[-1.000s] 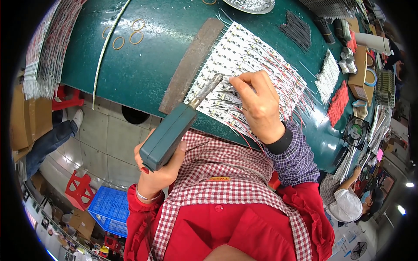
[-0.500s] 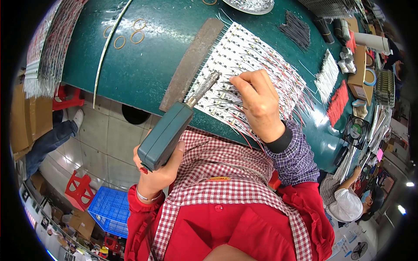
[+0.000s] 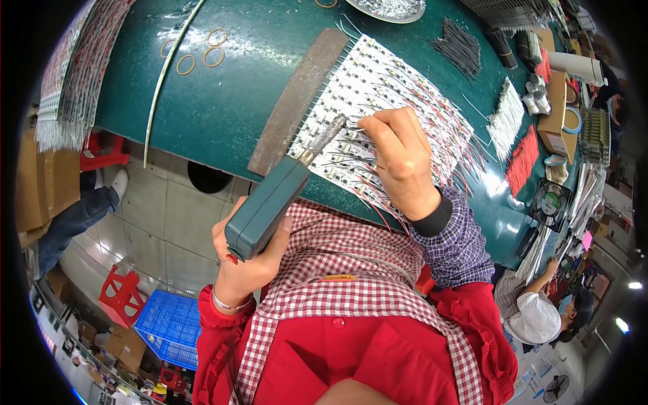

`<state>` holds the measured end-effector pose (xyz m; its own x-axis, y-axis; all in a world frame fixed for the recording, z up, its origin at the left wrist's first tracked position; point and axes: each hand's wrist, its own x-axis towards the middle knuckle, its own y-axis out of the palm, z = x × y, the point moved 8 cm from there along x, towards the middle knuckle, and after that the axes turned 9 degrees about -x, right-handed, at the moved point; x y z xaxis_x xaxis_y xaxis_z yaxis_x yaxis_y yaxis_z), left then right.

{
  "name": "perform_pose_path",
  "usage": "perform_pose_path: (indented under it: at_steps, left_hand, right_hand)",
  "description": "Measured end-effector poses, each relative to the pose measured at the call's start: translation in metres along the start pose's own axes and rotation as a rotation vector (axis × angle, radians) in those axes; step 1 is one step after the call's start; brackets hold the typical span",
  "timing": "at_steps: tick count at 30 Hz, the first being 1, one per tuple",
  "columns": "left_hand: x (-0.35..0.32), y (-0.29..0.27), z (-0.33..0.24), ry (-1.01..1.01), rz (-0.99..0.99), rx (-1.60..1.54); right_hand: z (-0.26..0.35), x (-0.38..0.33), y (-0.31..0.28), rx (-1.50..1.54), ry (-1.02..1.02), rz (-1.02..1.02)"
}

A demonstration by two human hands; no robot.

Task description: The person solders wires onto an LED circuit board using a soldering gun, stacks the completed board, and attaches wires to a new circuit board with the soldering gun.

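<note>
My left hand (image 3: 251, 271) is wrapped round the dark green body of a soldering gun (image 3: 268, 208). Its grey-coated metal tip points up and to the right, over a sheet of small white circuit boards (image 3: 359, 66). Rows of black, white and red wires are attached across this sheet. My right hand (image 3: 406, 165) is closed in a pinch above the boards, holding a thin wire (image 3: 360, 127) close to the gun's tip. The fingertips hide most of that wire. A flat rusty metal bar (image 3: 297, 101) lies along the sheet's left edge.
Bundles of black wires (image 3: 459, 48), white wires (image 3: 506, 118) and red wires (image 3: 522, 162) lie to the right. A metal plate (image 3: 391, 9) of silvery bits sits at the far edge. Rubber bands (image 3: 214, 57) and a long pale strip (image 3: 162, 84) lie left on the green table.
The soldering gun and my left hand have shifted slightly up and right, bringing the tip nearer my right fingertips. My right hand has hardly moved.
</note>
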<state>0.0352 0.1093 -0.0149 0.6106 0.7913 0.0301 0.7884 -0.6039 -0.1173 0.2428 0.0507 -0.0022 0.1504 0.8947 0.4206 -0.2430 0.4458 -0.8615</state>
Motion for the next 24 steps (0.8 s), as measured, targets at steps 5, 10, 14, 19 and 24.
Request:
perform_pose_path:
  at_steps: [5,10,14,19,24]
  left_hand:
    - [0.001,0.0,0.001,-0.014,0.001,-0.005]
    - [0.004,0.002,-0.003,-0.009,0.02,0.021]
    - [0.002,0.001,-0.002,0.037,0.016,0.027]
    - [-0.01,-0.006,0.007,-0.04,-0.038,0.093]
    - [-0.014,-0.005,0.004,-0.032,-0.003,0.106]
  right_hand:
    - [0.0,0.0,0.0,0.001,-0.002,-0.002]
    - [0.0,0.002,0.001,-0.008,-0.007,0.014]
    - [0.0,0.003,0.001,-0.009,-0.005,0.028]
    - [0.0,0.002,0.001,-0.017,-0.003,0.044]
    - [0.0,0.001,0.001,-0.02,-0.015,0.032]
